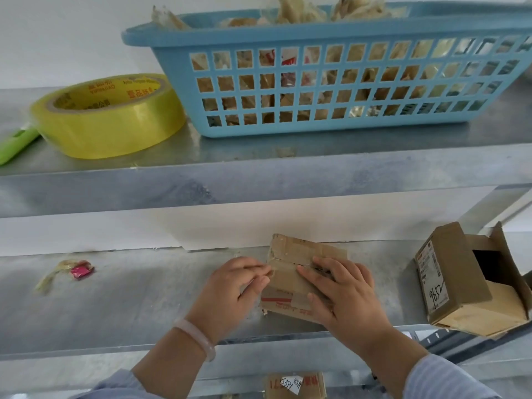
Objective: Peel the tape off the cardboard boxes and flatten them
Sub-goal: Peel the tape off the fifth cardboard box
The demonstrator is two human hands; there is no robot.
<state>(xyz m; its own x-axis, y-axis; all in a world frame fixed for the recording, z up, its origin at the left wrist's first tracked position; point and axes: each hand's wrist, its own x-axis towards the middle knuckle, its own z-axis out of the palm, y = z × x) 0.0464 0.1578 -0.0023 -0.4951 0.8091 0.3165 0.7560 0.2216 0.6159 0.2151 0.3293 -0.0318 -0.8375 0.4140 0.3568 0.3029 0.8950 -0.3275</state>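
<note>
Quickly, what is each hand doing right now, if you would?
Left hand: pinching the box's left edge.
Right hand: open, pressing on the box.

Upper shelf [259, 194] overhead; open box [456, 279] rightward.

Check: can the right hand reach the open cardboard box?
Probably yes: the open box sits right of the right hand on the same shelf, nothing between; that hand rests on the taped box.
</note>
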